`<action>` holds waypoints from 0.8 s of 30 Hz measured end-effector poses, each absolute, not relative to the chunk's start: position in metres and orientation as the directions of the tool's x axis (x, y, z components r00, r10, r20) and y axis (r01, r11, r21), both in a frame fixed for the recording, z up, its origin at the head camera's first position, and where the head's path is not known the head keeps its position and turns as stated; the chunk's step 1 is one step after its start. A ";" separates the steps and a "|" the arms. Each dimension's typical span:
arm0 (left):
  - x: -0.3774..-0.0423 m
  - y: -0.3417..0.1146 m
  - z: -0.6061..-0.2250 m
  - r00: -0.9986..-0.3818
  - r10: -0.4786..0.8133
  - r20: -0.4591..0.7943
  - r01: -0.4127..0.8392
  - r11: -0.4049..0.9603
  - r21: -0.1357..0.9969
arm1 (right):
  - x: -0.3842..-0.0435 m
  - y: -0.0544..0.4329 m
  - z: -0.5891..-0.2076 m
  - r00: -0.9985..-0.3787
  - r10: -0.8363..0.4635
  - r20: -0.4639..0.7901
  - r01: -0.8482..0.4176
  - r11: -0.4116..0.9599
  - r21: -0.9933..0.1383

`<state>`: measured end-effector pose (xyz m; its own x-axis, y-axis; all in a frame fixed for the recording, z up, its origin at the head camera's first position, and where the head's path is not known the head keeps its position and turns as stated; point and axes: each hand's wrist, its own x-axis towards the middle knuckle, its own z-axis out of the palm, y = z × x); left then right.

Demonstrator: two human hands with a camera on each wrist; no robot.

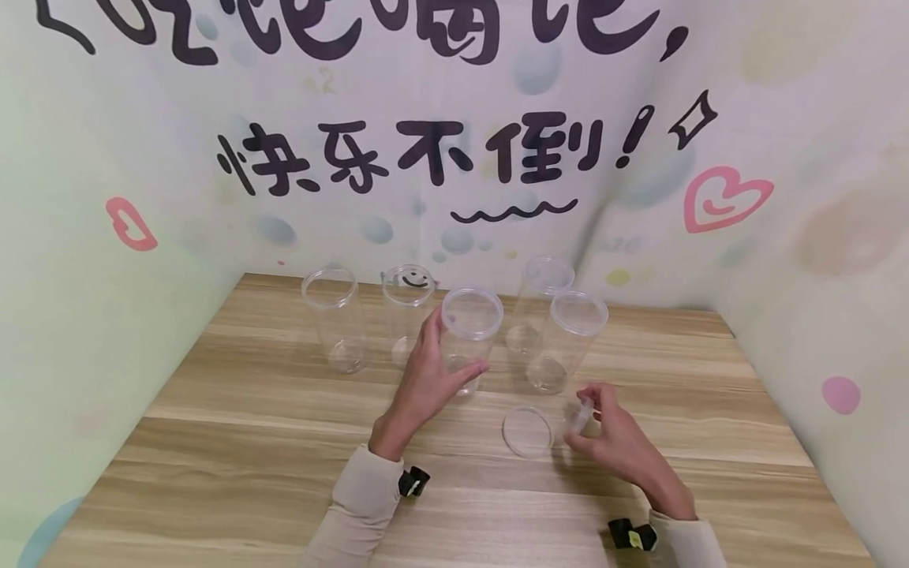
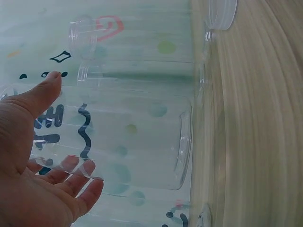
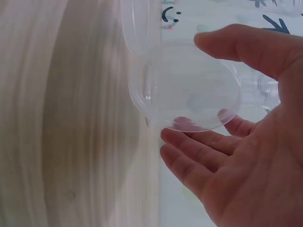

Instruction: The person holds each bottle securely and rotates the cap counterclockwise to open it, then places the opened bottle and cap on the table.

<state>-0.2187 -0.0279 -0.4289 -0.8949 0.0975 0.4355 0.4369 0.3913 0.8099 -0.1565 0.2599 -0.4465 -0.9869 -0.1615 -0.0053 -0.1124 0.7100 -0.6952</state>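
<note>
My left hand [image 1: 428,377] is wrapped around a clear plastic jar [image 1: 472,335], thumb on the near side. The jar stands upright; I cannot tell whether its base touches the table. In the left wrist view, the fingers and thumb sit on opposite sides of the transparent jar [image 2: 137,142]. My right hand [image 1: 616,442] pinches a clear round lid [image 1: 581,416] by its edge, tilted on its side just above the table. The right wrist view has this lid [image 3: 189,90] between thumb and fingertips. A second clear lid [image 1: 527,432] lies flat, left of the right hand.
More clear jars stand upright at the back: a far-left jar [image 1: 335,323], one beside it [image 1: 408,304], a back-right jar [image 1: 545,292] and a nearer right jar [image 1: 577,339]. The wooden table [image 1: 234,465] meets a printed backdrop [image 1: 398,229] behind them.
</note>
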 end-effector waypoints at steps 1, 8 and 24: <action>-0.219 -0.028 -0.429 -0.894 0.098 0.437 0.438 0.393 0.808 | -0.156 0.261 -0.446 -0.986 -0.168 -0.014 -0.111 0.709 -0.697; -0.218 -0.028 -0.428 -0.906 0.084 0.415 0.413 0.393 0.822 | -0.155 0.270 -0.446 -0.976 -0.217 -0.035 -0.145 0.755 -0.639; -0.215 -0.029 -0.430 -0.906 0.082 0.414 0.410 0.403 0.818 | -0.156 0.269 -0.456 -0.966 -0.260 -0.009 -0.207 0.790 -0.576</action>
